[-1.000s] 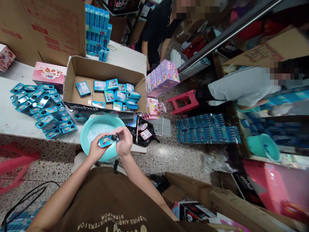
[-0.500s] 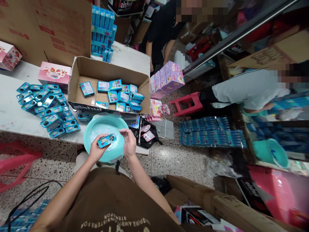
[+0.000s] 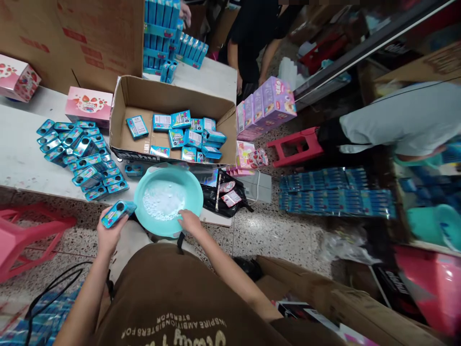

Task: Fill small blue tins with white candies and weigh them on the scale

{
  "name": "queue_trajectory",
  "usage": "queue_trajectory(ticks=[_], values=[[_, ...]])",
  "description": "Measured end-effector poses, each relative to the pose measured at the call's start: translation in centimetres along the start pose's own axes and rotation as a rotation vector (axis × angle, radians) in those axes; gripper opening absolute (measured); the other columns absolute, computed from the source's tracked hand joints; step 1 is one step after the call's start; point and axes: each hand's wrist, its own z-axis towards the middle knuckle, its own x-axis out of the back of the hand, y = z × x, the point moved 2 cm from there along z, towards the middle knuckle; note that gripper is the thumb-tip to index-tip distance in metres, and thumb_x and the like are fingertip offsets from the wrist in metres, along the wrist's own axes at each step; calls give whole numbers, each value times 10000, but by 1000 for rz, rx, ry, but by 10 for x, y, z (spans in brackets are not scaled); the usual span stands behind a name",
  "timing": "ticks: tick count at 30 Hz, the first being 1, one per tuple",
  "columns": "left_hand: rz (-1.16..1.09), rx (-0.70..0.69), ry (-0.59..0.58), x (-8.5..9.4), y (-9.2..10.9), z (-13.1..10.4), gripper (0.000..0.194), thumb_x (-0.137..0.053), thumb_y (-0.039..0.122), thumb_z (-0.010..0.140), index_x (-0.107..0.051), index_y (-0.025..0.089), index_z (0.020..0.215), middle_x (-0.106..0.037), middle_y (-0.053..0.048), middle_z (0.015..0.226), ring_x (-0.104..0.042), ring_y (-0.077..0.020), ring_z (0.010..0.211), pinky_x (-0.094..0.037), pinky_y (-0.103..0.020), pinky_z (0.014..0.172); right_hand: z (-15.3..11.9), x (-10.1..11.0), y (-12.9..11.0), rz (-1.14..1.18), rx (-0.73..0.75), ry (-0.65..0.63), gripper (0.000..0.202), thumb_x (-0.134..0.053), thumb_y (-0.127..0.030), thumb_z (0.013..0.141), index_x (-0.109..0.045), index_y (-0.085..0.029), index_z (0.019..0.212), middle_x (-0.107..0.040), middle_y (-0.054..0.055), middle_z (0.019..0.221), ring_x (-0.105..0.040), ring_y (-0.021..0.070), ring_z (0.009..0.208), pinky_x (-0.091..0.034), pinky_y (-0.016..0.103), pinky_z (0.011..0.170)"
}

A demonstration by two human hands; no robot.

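The blue box (image 3: 117,214) sits in the left hand (image 3: 109,236), just beside the left rim of the turquoise basin (image 3: 194,187) and outside it; the fingers grip it low, its printed face turned up and its body tilted. With nothing beneath that grip to catch it but a knee and the speckled floor (image 3: 248,240), a loosened thumb could let it drop, and squeezing too hard might dent the thin-looking walls. The right hand (image 3: 190,222) reaches over the near right rim with its fingertips down at the white pieces (image 3: 163,199); they are too small and partly hidden to tell whether it has pinched any. Small loose pieces like these could slip between the fingers or be flicked over the rim by a hasty scoop. The basin itself juts past the front edge of the white counter (image 3: 21,154), so a wrist leaning on that near rim could tip it and spill the contents. Left of it, the heap of blue boxes (image 3: 86,161) lies stacked at odd angles, and a nudge might send some sliding toward the edge. The cardboard carton (image 3: 122,103) stands right behind the basin, leaving little room should it be pushed back.
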Motion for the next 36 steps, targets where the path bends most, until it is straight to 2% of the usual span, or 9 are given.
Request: queue_trajectory(ticks=[4, 9, 12, 16, 21, 24, 28, 32, 36], values=[[112, -4, -144, 16, 1, 1, 541, -789, 372, 583, -589, 169, 1043, -655, -84, 1041, -626, -226, 967, -474, -388, 922, 25, -8, 3, -95, -62, 6, 333, -418, -40, 825, -562, -73, 1122, -560, 216, 1146, -512, 271, 1096, -414, 347, 857], [11, 173, -379, 7, -15, 0, 632, -788, 387, 574, -547, 184, 1122, -535, -139, 1307, -561, -262, 1134, -408, -427, 1006, 50, -31, -10, -98, -32, -101, 279, -480, -34, 782, -613, -45, 1027, -600, 239, 1082, -578, 268, 1014, -440, 332, 808], [-23, 245, -414, -6, -29, 2, 659, -816, 376, 517, -545, 182, 1085, -483, -142, 1362, -543, -274, 1158, -377, -444, 1033, 51, -45, -28, -44, 67, -180, 222, -563, -80, 735, -648, -99, 939, -655, 170, 991, -621, 223, 886, -448, 276, 725], [-128, 405, -456, -19, -36, 7, 820, -827, 380, 501, -478, 169, 1212, -584, -139, 1237, -589, -264, 1083, -417, -446, 993, 52, -45, -48, 58, 243, -163, 230, -513, -100, 771, -634, -197, 941, -668, 46, 993, -602, 159, 904, -430, 219, 752], [-114, 474, -539, -23, -27, 17, 868, -849, 372, 469, -494, 161, 1233, -656, -114, 1117, -615, -276, 1029, -451, -442, 954, 76, -26, -67, 142, 313, -13, 307, -372, -135, 873, -540, -214, 1117, -581, 61, 1142, -544, 165, 1008, -406, 254, 838], [-83, 472, -540, -24, -25, 22, 846, -859, 372, 444, -528, 163, 1193, -675, -106, 1072, -624, -281, 1002, -462, -443, 936, 97, -20, -87, 197, 413, 56, 309, -406, -168, 878, -511, -211, 1166, -546, 68, 1161, -522, 176, 1026, -400, 265, 853], [-66, 479, -531, -25, -25, 23, 831, -862, 364, 441, -535, 159, 1177, -683, -102, 1035, -630, -276, 979, -474, -432, 910, 110, -28, -106, 170, 537, -42, 245, -463, -197, 859, -559, -167, 1083, -547, 92, 1127, -520, 194, 960, -397, 287, 819], [-72, 469, -512, -24, -22, 22, 833, -862, 370, 437, -531, 148, 1169, -687, -103, 1008, -635, -273, 962, -477, -427, 901, 92, -41, -96, 167, 598, -163, 107, -510, -168, 812, -616, -168, 816, -610, 35, 882, -528, 149, 774, -391, 240, 713], [-75, 462, -500, -22, -20, 23, 779, -859, 377, 437, -549, 147, 1113, -690, -97, 997, -638, -272, 956, -468, -432, 914, 71, -39, -61, 206, 566, -176, 83, -547, -192, 791, -609, -186, 736, -598, -20, 731, -524, 108, 690, -380, 192, 664]])
